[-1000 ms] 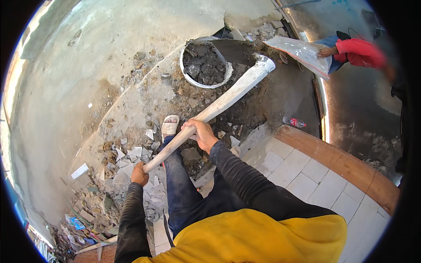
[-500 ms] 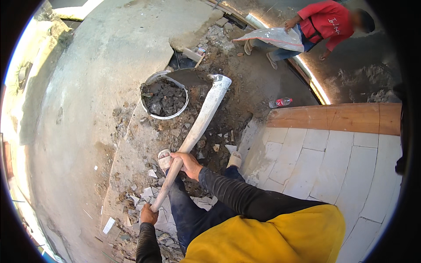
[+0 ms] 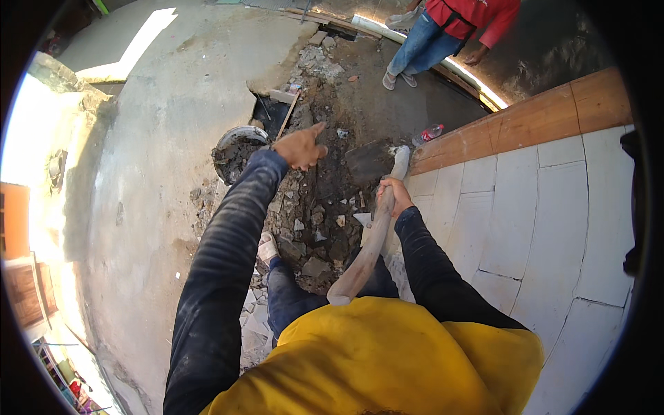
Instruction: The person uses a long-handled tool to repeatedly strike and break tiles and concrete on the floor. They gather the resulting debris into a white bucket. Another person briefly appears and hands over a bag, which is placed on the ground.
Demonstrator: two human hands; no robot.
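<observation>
My right hand [image 3: 395,196] is closed around the pale wooden handle of a hoe [image 3: 362,266], close to its head. The hoe's wide, muddy blade [image 3: 369,163] lies low over the dark dirt, and the handle's butt end points back at my yellow shirt. Stretched out forward, my left hand [image 3: 302,147] holds nothing; its fingers are apart, with one or two extended. Beside that hand, a white-rimmed bucket [image 3: 243,131] filled with dark wet soil and rubble leans a little. My left forearm partly hides the bucket's near side.
Broken tile and stones [image 3: 316,266] litter the ground around my feet. A square hole [image 3: 268,112] with a wooden strip lies beyond the bucket. White tiles [image 3: 526,214] edged by a brown tiled border [image 3: 532,117] rise at right, near a plastic bottle [image 3: 429,134]. A person in red [image 3: 477,21] stands ahead.
My left hand has left the hoe handle and reached forward beside the bucket. The hoe has swung right and its blade is off the bucket. The person in red has turned and shifted.
</observation>
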